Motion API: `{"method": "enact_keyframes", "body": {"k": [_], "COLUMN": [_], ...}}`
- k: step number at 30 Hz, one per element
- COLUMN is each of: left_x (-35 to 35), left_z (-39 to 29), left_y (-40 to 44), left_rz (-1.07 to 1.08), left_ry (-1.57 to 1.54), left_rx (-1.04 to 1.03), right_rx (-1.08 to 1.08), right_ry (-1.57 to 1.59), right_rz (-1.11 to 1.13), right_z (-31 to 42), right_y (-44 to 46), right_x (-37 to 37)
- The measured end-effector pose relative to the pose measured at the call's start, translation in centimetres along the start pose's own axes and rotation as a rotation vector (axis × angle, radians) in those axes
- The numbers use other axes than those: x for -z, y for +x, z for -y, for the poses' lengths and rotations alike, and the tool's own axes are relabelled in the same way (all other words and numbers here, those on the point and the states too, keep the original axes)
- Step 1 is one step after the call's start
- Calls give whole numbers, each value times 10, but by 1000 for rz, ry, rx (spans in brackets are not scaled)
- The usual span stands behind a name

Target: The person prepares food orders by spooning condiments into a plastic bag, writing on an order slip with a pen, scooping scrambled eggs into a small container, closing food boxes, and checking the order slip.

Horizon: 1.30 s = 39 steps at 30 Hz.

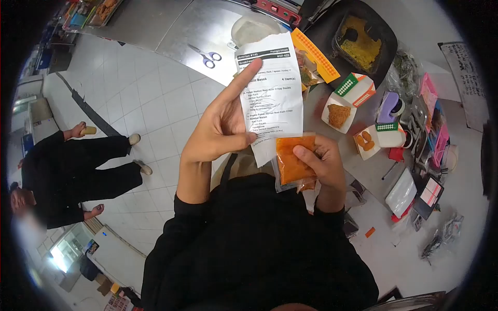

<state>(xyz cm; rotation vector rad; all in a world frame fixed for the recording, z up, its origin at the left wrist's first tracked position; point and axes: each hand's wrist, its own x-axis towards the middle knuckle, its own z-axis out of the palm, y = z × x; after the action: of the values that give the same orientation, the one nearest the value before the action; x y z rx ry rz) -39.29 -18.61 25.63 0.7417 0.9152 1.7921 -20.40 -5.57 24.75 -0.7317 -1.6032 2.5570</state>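
My left hand (220, 127) holds a long printed receipt (277, 109) upright before me. Its index finger is stretched over the top lines and the thumb presses near the lower edge; the other fingers are mostly hidden. In my right hand (329, 166) is a clear plastic sachet of orange sauce (290, 161), pinched under the thumb just below the receipt. Part of a second sachet seems to show beneath it. Behind the paper, an orange patterned carton (315, 54) is partly covered.
Scissors (210, 58) lie on the steel counter (179, 36). Open boxes hold a fried piece (339, 115) and small nuggets (365, 140). Nearby are a purple tape dispenser (390, 108) and a dark tray with yellow food (360, 44). Another person (78, 171) stands at left.
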Motion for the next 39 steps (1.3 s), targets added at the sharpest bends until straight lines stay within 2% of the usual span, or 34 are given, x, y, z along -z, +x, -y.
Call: {"method": "enact_keyframes", "body": {"k": [1, 3, 5, 9, 12, 15, 16, 18, 20, 22, 23, 25, 28, 32, 36, 39], "left_x": [2, 16, 27, 53, 88, 92, 85, 86, 64, 47, 47, 40, 23, 19, 23, 29], "left_z": [2, 4, -2, -14, -15, -5, 1, 13, 23, 33, 39, 47, 44, 48, 55, 59], "left_y": [0, -5, -10, -22, -43, -33, -21, -13, 9, 21, 21, 26, 31, 27, 17, 13], "left_rz": [0, -135, -349, -894, -923, -1026, -1075, -961, -804, -673, -589, -466, -400, -291, -276, -303], "left_ry": [13, 348, 475, 347, 287, 247, 194, 293, 399, 411, 508, 479, 326, 380, 302, 368], "left_rx": [-11, -66, -93, -162, -169, -199, -258, -139, -139, -44, 11, 2, 73, 35, 173, 156], "right_rx": [-40, -122, -141, -260, -316, -298, -291, -270, -291, -99, -76, -8, -46, -35, -23, -12], "right_ry": [-38, -112, -241, -329, -107, -221, -88, 170, 402, 365, 320, 227, 125, -1, 8, -174], "right_rz": [36, 104, 183, 332, 322, 215, 161, 44, -146, -203, -287, -450, -353, -445, -315, -37], "right_z": [-2, -8, -23, -89, -120, -124, -120, -95, -60, -42, -38, -32, -29, -53, -65, -52], "right_y": [3, 10, 22, 39, 40, 46, 47, 49, 45, 51, 56, 75, 97, 83, 50, 48], "right_x": [2, 7, 9, 11, 2, 10, 12, 22, 33, 49, 54, 65, 82, 66, 41, 24]}}
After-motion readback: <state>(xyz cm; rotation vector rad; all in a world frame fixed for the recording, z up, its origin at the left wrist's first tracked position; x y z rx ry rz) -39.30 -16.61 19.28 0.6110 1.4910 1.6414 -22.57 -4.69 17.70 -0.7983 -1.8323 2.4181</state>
